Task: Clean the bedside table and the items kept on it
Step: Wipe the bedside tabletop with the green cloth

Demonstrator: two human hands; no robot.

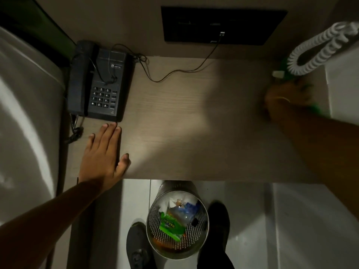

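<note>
At far left, a pale bed edge (23, 105) runs alongside the bedside table (194, 133). One black telephone (101, 82) sits on the table's left rear corner, handset in its cradle, long axis running front to back; one thin cable (174, 72) loops from it across the tabletop up to a dark wall panel (221, 26).

Left hand (103, 154): flat on the table, palm down, fingers spread and straight, holding nothing. Fingertips lie just in front of the phone's front edge, touching it or nearly so; cannot tell which. The phone lies straight ahead of these fingers, so the left hand is by far the nearer one to it.

Middle of the table is bare wood. Below its front edge, on the floor, stands one perforated metal bin (177, 226) with wrappers inside, between two dark shoes.

Right hand (285, 98): blurred, at the table's right rear, fingers curled around something green (316, 108), apparently a cloth or bottle; too smeared to tell. One white coiled cord (318, 49) hangs just above it.

Judgement: wiping appears under way on the right side. The phone corner looks untouched; cleaning it would likely mean lifting or shifting the phone with the left hand, minding the cable.
</note>
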